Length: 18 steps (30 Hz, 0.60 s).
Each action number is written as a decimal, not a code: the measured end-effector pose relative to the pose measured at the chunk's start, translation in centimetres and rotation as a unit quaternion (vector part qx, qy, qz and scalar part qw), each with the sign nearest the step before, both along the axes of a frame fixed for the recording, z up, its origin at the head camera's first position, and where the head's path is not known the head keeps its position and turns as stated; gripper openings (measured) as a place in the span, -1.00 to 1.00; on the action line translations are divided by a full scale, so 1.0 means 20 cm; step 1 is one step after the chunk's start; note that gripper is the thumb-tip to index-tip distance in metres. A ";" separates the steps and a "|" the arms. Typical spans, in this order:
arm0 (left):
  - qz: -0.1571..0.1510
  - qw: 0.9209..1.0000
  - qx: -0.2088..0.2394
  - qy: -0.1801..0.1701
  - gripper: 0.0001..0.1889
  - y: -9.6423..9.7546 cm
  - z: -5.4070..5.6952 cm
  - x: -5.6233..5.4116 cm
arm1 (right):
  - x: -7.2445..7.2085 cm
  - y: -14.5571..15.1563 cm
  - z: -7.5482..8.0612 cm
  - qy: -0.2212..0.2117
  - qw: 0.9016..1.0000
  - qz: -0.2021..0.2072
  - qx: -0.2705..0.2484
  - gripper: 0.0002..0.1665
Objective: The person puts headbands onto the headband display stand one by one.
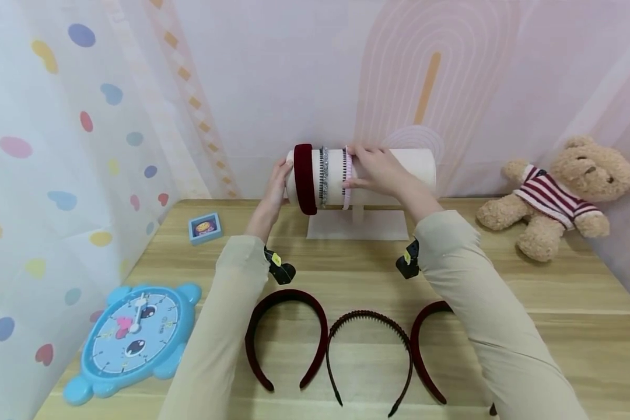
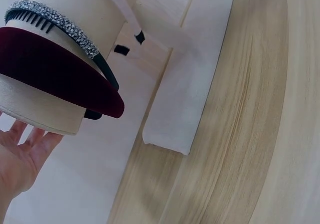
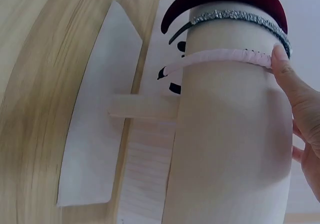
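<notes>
A cream roll-shaped headband stand carries three headbands. At its left end sits a wide dark red velvet headband, then a silver glittery headband with comb teeth, then a pale pink headband. My right hand holds the pink headband at its upper part, one fingertip right on the band in the right wrist view; the other fingers lie against the roll, partly hidden. My left hand rests against the roll's left end, its fingers extended under the edge in the left wrist view.
Nearer me lie a dark red headband, a thin toothed dark headband and another dark red one, partly behind my right sleeve. A blue toy clock and small blue frame lie left; a teddy bear sits right.
</notes>
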State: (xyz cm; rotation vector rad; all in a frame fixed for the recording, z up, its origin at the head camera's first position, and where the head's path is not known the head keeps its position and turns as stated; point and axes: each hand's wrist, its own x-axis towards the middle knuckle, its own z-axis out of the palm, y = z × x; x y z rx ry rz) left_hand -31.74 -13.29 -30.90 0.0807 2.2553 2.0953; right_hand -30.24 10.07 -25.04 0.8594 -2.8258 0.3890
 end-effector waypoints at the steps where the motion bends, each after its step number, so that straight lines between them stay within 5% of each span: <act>1: 0.000 1.000 0.000 0.002 -0.45 0.00 0.00 0.00 | 0.00 -0.01 0.00 -0.001 1.000 0.000 0.003 -0.09; 13: 0.005 1.000 0.002 0.005 -0.45 0.01 -0.01 0.00 | 0.00 -0.06 -0.02 -0.017 1.000 -0.006 0.022 -0.06; 18: 0.001 1.000 0.001 0.004 -0.44 0.02 -0.01 -0.01 | 0.02 0.00 -0.06 -0.015 0.999 -0.027 0.026 0.09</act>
